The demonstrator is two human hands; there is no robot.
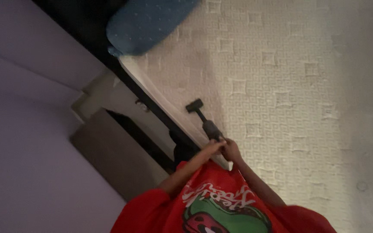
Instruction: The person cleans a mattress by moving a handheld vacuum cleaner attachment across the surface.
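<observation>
Dark pump (204, 121) with a T-shaped end, tilted, its T pointing toward 11 o'clock, lower end gripped, lying over the pale patterned bed cover's edge.

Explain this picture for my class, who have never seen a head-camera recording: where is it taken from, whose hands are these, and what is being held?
There is one picture, taken by a camera worn on a person's head and looking down, so you see the wearer's own red shirt and arms. The left hand and right hand close together around a dark tool with a flat T-shaped head, perhaps a small vacuum. Its head rests on a cream patterned bedspread. A blue pillow lies at the top edge. The light is dim, so fine detail is unclear.
</observation>
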